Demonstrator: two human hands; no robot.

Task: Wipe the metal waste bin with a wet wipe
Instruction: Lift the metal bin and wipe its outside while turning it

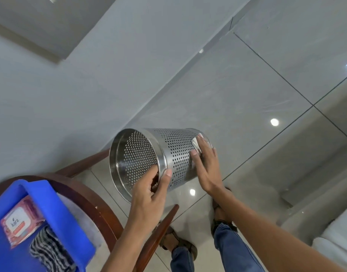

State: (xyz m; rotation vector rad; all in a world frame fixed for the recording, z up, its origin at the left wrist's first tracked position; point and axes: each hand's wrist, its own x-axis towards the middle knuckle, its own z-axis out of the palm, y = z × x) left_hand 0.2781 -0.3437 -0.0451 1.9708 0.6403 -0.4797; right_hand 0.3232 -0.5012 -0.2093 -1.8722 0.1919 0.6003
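Observation:
A perforated metal waste bin (174, 152) is held in the air on its side, its open mouth turned to the left. My left hand (151, 195) grips the rim, fingers inside and thumb on the outer wall. My right hand (205, 163) lies flat on the outer wall near the bin's base and presses a white wet wipe (196, 144) against the metal. Most of the wipe is hidden under the fingers.
A blue tray (56, 214) at the lower left holds a pink pack of wipes (19, 222) and a striped cloth (49, 250), on a round wooden table (90, 199). Below are my feet on glossy grey floor tiles (247, 91). A white wall (70, 95) is behind.

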